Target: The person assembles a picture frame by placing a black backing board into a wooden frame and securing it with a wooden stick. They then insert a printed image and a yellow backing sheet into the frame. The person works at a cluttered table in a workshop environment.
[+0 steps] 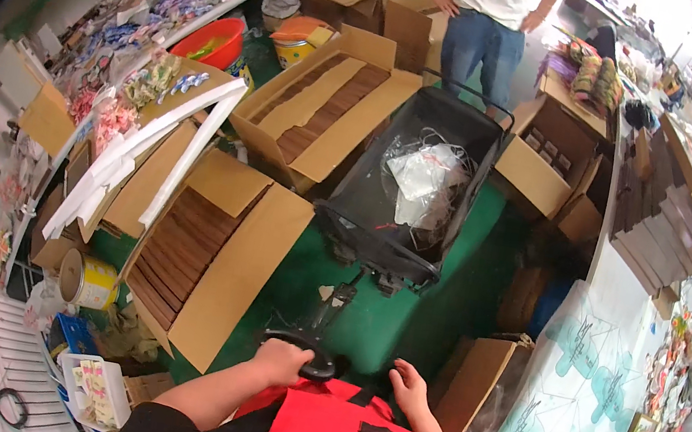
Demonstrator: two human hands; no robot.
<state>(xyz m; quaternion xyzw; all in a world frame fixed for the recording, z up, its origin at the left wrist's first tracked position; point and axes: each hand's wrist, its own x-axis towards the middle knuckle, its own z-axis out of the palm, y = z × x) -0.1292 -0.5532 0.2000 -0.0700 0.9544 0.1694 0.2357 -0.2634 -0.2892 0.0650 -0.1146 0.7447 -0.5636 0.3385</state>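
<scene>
Hands at the handle of a black fabric wagon (pixel 426 175) in a crowded packing room: the left hand (pixel 282 361) is clamped over the looped black pull handle (pixel 306 358), while the right hand (pixel 408 389) rests just beside it, fingers loosely together and holding nothing. The wagon stands ahead on the green floor (pixel 387 324), carrying clear plastic bags (pixel 421 178), hemmed in between open cardboard boxes of brown stacked pieces (pixel 206 261) on the left and another open box (pixel 544 153) on the right. A person in jeans (pixel 485 42) stands beyond it. Moving the wagon well looks to call for a firm, centred grip and a straight, slow line along the narrow aisle, since the wheels sit near the box flaps and any swing of the handle could catch the cardboard on either side.
</scene>
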